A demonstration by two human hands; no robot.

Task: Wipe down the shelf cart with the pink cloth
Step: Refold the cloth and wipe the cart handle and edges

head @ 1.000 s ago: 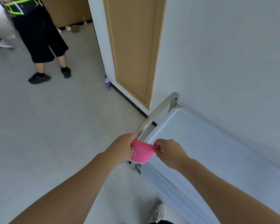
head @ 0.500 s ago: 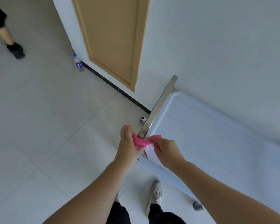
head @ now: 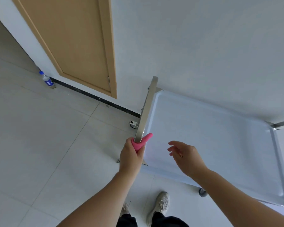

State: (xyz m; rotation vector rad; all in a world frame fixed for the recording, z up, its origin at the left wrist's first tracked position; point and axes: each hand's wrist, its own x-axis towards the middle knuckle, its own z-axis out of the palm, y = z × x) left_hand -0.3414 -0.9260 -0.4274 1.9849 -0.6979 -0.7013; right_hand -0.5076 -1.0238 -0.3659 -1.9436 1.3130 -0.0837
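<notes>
The shelf cart [head: 211,138] has a white top tray and stands against the white wall. Its steel handle bar [head: 147,108] runs along the tray's left end. The pink cloth [head: 142,141] is wrapped around the near end of that bar, with a flap sticking out to the right. My left hand [head: 130,155] grips the cloth around the bar. Over the tray's near left part hovers my right hand [head: 185,154], fingers spread, holding nothing.
A wooden door [head: 72,41] is set in the wall at the left. A water bottle [head: 47,80] stands on the tiled floor by the baseboard. Cart wheels [head: 202,192] show below the tray. My shoes [head: 160,205] are next to the cart's front edge.
My right hand has let go of the cloth and drawn back to the right over the tray. My left hand now holds the cloth alone around the bar's end. The view has tilted further down.
</notes>
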